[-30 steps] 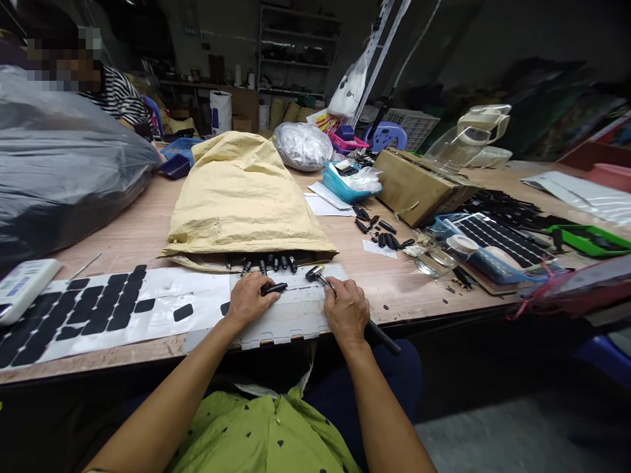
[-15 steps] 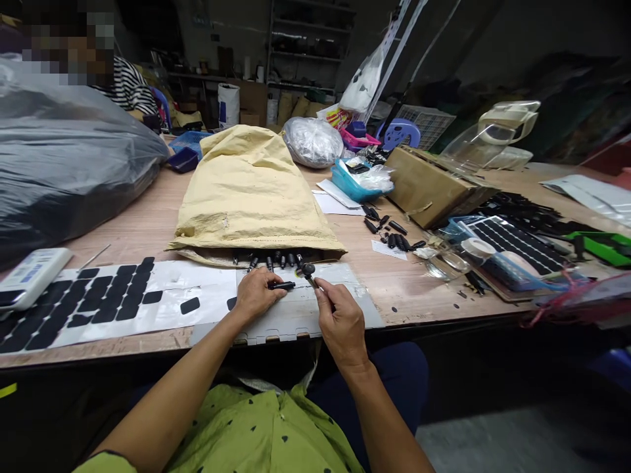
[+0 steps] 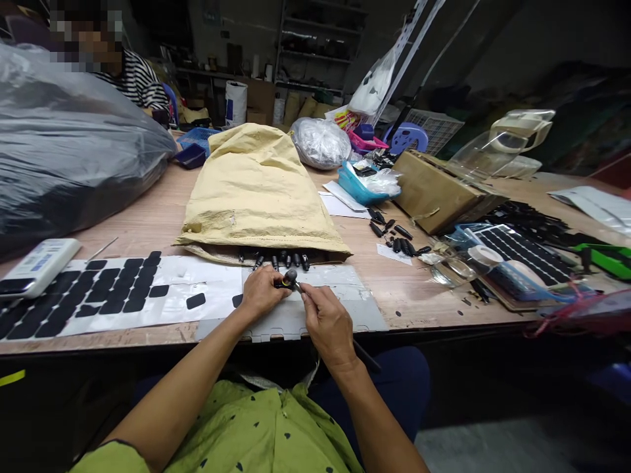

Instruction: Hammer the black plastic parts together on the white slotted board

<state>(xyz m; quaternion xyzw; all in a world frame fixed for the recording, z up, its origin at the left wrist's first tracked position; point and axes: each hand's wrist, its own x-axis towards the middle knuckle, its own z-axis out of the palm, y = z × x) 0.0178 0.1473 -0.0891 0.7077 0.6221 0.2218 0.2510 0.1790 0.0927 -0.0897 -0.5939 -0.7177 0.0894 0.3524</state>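
Note:
My left hand (image 3: 260, 291) pinches a small black cylindrical part (image 3: 280, 284) flat against a grey plastic panel (image 3: 340, 309) at the table's near edge. My right hand (image 3: 326, 322) grips a small hammer (image 3: 292, 276) by its black handle, the metal head resting right on the end of that part. Several more black parts (image 3: 286, 259) poke out from under a yellow woven sack (image 3: 256, 190) just beyond my hands.
A white sheet with black pads (image 3: 113, 292) lies to the left, beside a white device (image 3: 37, 265) and a big grey plastic bag (image 3: 64, 157). To the right are loose black parts (image 3: 397, 238), a cardboard box (image 3: 436, 190) and a solar panel (image 3: 522, 253). A person in stripes (image 3: 133, 79) sits far left.
The hammer head has swung left and down, from beside the part onto its end. My left hand has kept the part pinned to the panel. The camera shifted slightly.

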